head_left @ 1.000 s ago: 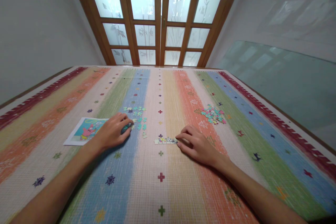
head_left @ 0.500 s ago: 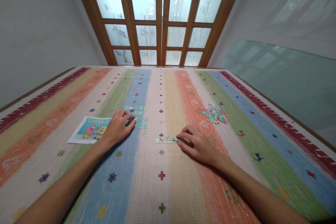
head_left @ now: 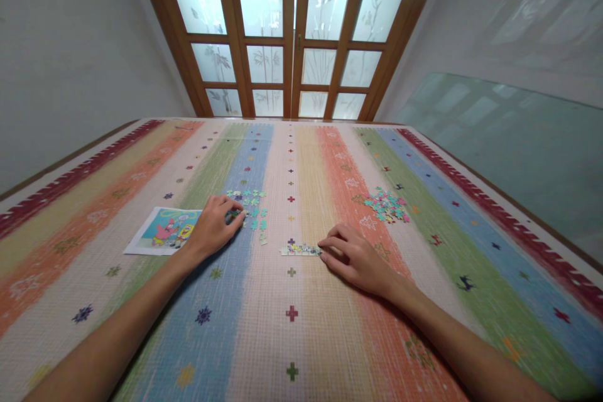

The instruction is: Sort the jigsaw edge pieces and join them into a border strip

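My left hand [head_left: 217, 223] rests on the cloth at the edge of a group of loose jigsaw pieces [head_left: 262, 224]. Its fingers are curled, with thumb and index tips close together; whether a piece sits between them is too small to tell. A short strip of joined jigsaw pieces [head_left: 299, 251] lies in front of me, left of my right hand [head_left: 357, 259]. That hand's thumb and index finger pinch a jigsaw piece at the strip's right end, mostly hidden by the fingertips. Partly behind my left wrist lies a printed cartoon picture [head_left: 162, 230].
A heap of mixed jigsaw pieces [head_left: 386, 205] lies beyond my right hand. Everything rests on a table with a striped tablecloth [head_left: 330, 339]. Past its far edge stand wooden doors with glass panes [head_left: 292, 75]; walls rise on both sides.
The whole view has shifted very slightly to the right. Both hands keep nearly the same place and pose, and the pieces appear unmoved.
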A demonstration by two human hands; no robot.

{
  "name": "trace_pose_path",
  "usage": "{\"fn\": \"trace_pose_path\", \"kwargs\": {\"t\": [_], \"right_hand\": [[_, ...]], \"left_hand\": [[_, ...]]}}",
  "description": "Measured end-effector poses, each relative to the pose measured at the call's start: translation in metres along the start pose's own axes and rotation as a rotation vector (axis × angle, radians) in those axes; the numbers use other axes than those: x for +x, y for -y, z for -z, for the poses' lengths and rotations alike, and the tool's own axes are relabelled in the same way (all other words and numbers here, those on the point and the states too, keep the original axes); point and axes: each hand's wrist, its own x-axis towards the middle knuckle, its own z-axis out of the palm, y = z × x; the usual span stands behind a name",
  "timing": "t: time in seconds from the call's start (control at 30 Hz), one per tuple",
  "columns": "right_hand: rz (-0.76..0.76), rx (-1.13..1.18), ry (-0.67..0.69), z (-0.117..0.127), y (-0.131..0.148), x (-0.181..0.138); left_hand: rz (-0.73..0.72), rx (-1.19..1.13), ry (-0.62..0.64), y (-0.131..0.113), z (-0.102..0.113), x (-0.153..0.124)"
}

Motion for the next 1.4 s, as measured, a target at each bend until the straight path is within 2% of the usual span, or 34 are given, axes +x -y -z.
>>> {"fn": "trace_pose_path", "kwargs": {"t": [0.3,0.63,0.83,1.4], "right_hand": [[-0.008,-0.012,0.011,0.001,0.0,-0.001],[-0.016,0.004,0.015,0.001,0.001,-0.001],[-0.011,-0.002,0.014,0.001,0.001,0.0],[0.005,-0.023,0.009,0.002,0.001,-0.002]], "left_hand": [[-0.019,-0.072,0.012,-0.003,0.007,0.001],[-0.054,0.079,-0.009,0.001,0.0,-0.001],[-0.089,0.092,-0.018,0.003,0.003,-0.002],[-0.098,0.14,-0.086,0.028,0.021,-0.001]]}}
